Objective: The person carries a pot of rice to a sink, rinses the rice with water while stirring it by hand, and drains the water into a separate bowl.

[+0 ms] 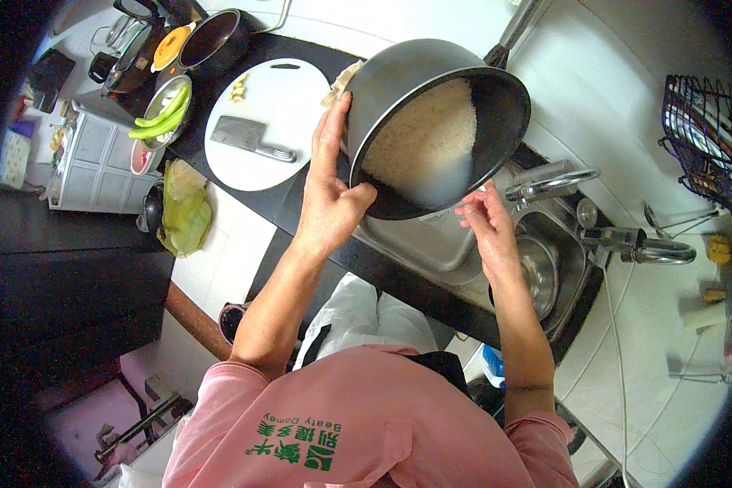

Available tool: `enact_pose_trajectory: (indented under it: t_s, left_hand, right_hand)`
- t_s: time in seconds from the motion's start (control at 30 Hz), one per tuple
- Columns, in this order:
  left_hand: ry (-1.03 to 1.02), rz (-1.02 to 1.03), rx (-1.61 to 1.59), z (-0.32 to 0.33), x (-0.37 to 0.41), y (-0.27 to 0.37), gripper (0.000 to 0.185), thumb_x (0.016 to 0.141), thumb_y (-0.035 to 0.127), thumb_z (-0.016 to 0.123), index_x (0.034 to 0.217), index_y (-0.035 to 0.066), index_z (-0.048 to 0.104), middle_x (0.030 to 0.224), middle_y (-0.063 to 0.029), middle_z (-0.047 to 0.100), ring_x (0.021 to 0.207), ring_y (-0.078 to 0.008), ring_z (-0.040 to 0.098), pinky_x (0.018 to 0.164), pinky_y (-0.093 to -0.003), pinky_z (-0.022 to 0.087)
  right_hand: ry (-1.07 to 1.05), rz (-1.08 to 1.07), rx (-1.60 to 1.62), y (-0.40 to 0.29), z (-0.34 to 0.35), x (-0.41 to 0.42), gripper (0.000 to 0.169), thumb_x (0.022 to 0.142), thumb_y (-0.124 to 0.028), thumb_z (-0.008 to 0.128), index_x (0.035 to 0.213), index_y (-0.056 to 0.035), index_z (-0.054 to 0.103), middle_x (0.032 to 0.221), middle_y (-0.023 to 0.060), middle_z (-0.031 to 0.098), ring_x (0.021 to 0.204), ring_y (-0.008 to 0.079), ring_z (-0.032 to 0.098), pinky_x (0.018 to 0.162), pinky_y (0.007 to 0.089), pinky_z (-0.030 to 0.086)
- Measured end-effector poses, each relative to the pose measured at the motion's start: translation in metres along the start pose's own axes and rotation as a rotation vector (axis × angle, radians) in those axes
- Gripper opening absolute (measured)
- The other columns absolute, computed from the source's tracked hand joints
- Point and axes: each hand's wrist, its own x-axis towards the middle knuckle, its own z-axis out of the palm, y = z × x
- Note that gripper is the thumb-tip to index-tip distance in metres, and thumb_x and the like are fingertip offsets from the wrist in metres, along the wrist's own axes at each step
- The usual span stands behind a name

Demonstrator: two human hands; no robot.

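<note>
A dark round cooking pot [424, 55] is tilted over the steel sink [442, 250], its mouth turned partly towards me. Rice [439, 131] lies inside it, and cloudy water [442, 182] has gathered along the lower wall. My left hand [335, 177] grips the pot's left side, thumb over the rim and fingers along the outer wall. At the lower right rim is my right hand [490, 222], its thumb and fingers bent close together. Whether those fingertips bear on the pot is unclear.
Left of the sink, a white round cutting board [244, 174] carries a cleaver [239, 133] and chopped pale yellow pieces [238, 89]. Green vegetables [165, 119] fill a bowl farther left. Two faucets [552, 180] reach over the sink from the right, where a metal bowl [538, 274] sits.
</note>
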Motion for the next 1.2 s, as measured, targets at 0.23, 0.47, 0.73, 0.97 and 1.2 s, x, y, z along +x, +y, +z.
enact_pose_trajectory:
  t_s: [0.23, 0.47, 0.73, 0.97, 1.2]
  left_hand:
    - [-0.012, 0.014, 0.0, 0.001, -0.001, 0.002, 0.091, 0.051, -0.011, 0.046, 0.137, 0.011, 0.026, 0.137, -0.0134, 0.025, 0.131, -0.0269, 0.02, 0.107, -0.0339, 0.017]
    - [-0.025, -0.003, 0.054, 0.0, -0.002, 0.005, 0.092, 0.051, -0.013, 0.04, 0.138, 0.01, 0.023, 0.138, -0.0103, 0.028, 0.126, -0.0221, 0.029, 0.102, -0.0288, 0.023]
    - [-0.024, 0.036, 0.028, 0.0, -0.001, 0.004, 0.089, 0.051, -0.009, 0.046, 0.136, 0.011, 0.028, 0.137, -0.0144, 0.025, 0.131, -0.028, 0.018, 0.107, -0.0351, 0.015]
    - [-0.033, 0.014, 0.019, -0.001, -0.001, 0.004, 0.089, 0.05, -0.009, 0.047, 0.135, 0.012, 0.029, 0.137, -0.0146, 0.024, 0.132, -0.0284, 0.018, 0.107, -0.0351, 0.015]
    - [-0.05, 0.086, 0.056, -0.002, 0.001, 0.004, 0.09, 0.05, -0.011, 0.047, 0.135, 0.011, 0.03, 0.137, -0.0146, 0.024, 0.132, -0.0288, 0.018, 0.107, -0.0353, 0.015]
  right_hand:
    - [0.002, -0.022, -0.023, 0.002, -0.001, -0.003, 0.038, 0.088, -0.011, 0.049, 0.123, 0.0008, 0.04, 0.094, 0.0037, 0.051, 0.084, 0.0125, 0.054, 0.07, 0.0245, 0.043]
    - [-0.002, 0.007, 0.021, 0.001, -0.001, -0.006, 0.043, 0.088, -0.01, 0.049, 0.127, 0.0011, 0.035, 0.096, 0.0049, 0.051, 0.085, 0.0132, 0.054, 0.07, 0.0246, 0.043]
    - [0.023, -0.026, 0.05, 0.002, 0.002, -0.009, 0.05, 0.087, -0.01, 0.05, 0.131, 0.0023, 0.029, 0.098, 0.0058, 0.05, 0.085, 0.014, 0.054, 0.07, 0.0248, 0.043]
    - [-0.004, -0.002, 0.027, -0.003, 0.002, -0.01, 0.053, 0.087, -0.01, 0.051, 0.132, 0.0031, 0.026, 0.1, 0.0064, 0.05, 0.086, 0.0142, 0.053, 0.07, 0.0251, 0.044]
    - [-0.006, -0.003, 0.05, -0.001, 0.002, -0.012, 0.055, 0.087, -0.009, 0.051, 0.133, 0.0035, 0.025, 0.103, 0.0074, 0.051, 0.086, 0.0145, 0.054, 0.071, 0.0251, 0.044]
